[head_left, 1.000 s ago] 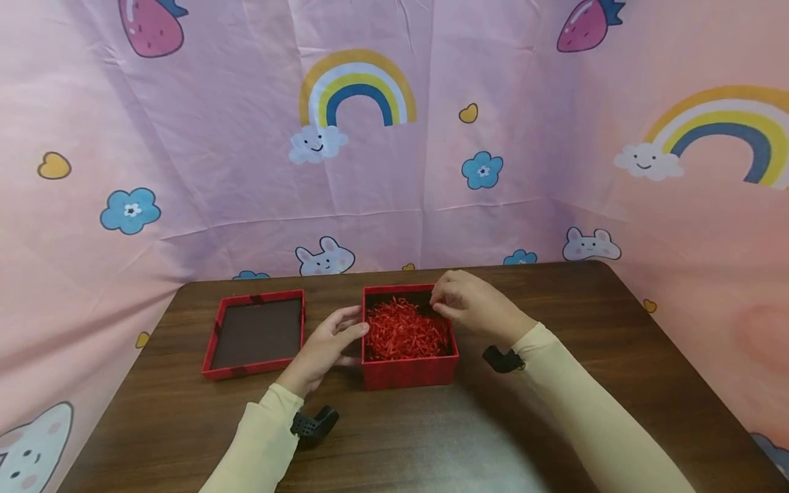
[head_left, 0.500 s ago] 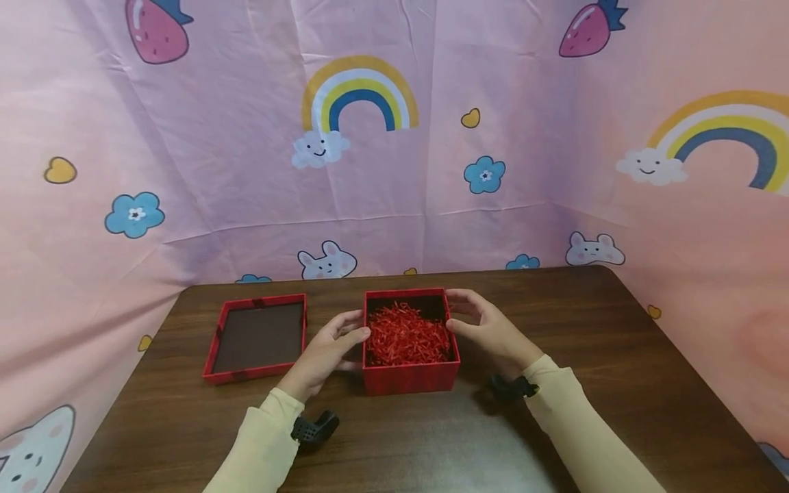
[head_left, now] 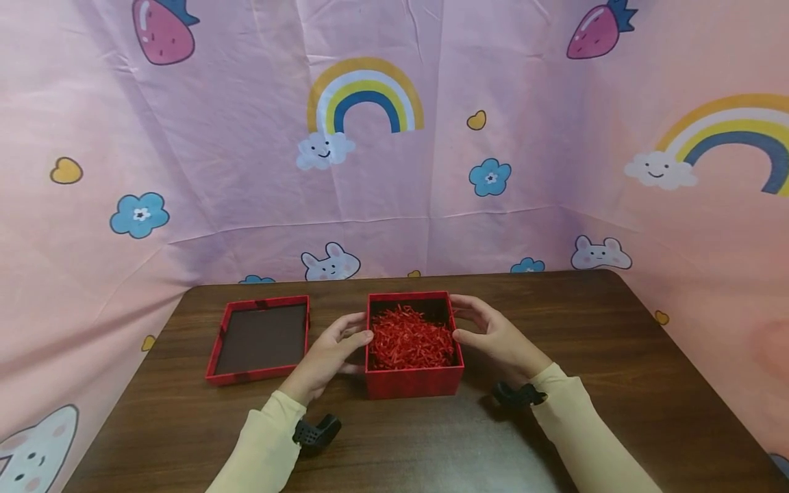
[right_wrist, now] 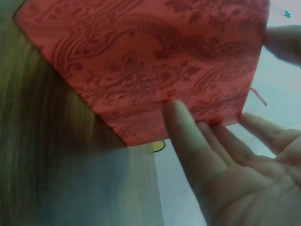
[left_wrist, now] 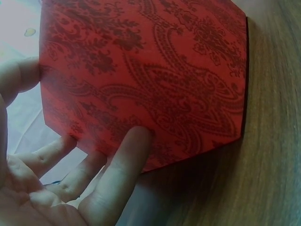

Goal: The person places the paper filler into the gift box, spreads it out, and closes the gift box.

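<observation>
A red gift box (head_left: pixel 414 383) with a dark paisley pattern stands on the table with its top uncovered. Red shredded paper (head_left: pixel 409 339) fills much of its dark inside; anything under the shreds is hidden. My left hand (head_left: pixel 329 352) lies along the box's left side, thumb at the rim and fingertips against the wall. On the opposite side, my right hand (head_left: pixel 498 339) touches the wall in the same way. Extended fingers (left_wrist: pixel 122 165) rest on the patterned side in the left wrist view, and fingers (right_wrist: pixel 188 136) press the other side in the right wrist view.
Left of the box, the red lid (head_left: pixel 212 359) lies with its dark inside facing up. Both stand on a dark wooden table (head_left: pixel 394 445). A pink and lilac patterned cloth (head_left: pixel 246 171) hangs behind the table and at both sides.
My right hand has come away from the box's inner right edge, down to its outer right side. My left hand keeps its place at the left side. The view has shifted slightly.
</observation>
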Available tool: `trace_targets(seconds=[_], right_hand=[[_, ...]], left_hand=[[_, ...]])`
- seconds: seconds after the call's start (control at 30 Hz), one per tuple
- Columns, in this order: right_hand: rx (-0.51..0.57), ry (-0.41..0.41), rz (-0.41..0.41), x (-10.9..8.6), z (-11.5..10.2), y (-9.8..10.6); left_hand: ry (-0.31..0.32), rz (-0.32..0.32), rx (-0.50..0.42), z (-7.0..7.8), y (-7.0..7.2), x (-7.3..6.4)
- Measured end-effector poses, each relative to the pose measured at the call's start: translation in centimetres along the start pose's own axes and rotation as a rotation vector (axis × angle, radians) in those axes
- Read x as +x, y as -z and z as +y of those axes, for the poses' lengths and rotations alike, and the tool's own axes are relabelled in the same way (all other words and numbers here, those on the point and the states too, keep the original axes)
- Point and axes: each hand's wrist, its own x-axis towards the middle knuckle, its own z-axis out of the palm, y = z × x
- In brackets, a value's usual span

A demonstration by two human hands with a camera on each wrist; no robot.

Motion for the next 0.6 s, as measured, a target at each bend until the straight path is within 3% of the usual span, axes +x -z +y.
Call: trace_targets(seconds=[0.27,0.43,0.6], right_hand=[[-0.014,0.03,0.011,-0.1,0.4,0.2],[-0.009,0.041,0.011,0.1,0.5,0.0],[-0.008,0.048,0.015,0.1,0.7,-0.1]], left_hand=[[-0.028,0.011,0.016,-0.2,-0.2,0.2],[-0.102,0.073,0.066,0.4,-0.1,0.0],[-0.179,0.091,0.093,1.3,1.2,-0.4]])
